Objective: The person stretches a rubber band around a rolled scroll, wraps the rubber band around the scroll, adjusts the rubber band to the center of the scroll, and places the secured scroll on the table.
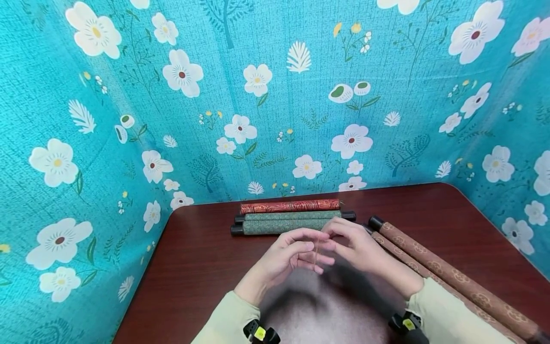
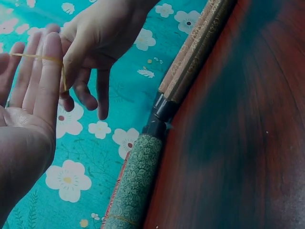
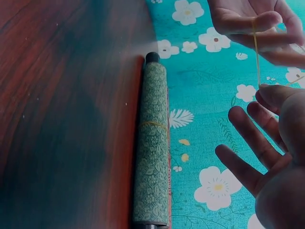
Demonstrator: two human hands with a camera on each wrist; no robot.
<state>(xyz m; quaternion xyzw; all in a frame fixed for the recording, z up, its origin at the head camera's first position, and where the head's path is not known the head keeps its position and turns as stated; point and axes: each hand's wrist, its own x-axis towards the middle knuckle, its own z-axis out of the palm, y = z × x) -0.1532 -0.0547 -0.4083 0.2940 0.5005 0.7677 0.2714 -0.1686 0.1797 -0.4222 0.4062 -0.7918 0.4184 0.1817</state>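
Note:
A thin yellowish rubber band (image 3: 257,59) is stretched between both hands, over the near part of the table. My left hand (image 1: 281,255) holds its fingers fairly straight, with the band looped across its thumb and fingers, as the left wrist view shows. Opposite it, my right hand (image 1: 361,243) pinches one side of the band between thumb and index finger. Its other fingers stand spread apart in the right wrist view. Behind the hands lie two green patterned scrolls (image 1: 292,224) with black end knobs. Around the nearer green scroll (image 3: 152,167) runs another rubber band (image 3: 155,124).
A red patterned scroll (image 1: 290,206) lies behind the green ones, along the back of the dark red table (image 1: 206,267). Two long brown scrolls (image 1: 455,274) run diagonally on the right. A blue flowered cloth (image 1: 275,110) surrounds the table's back and sides.

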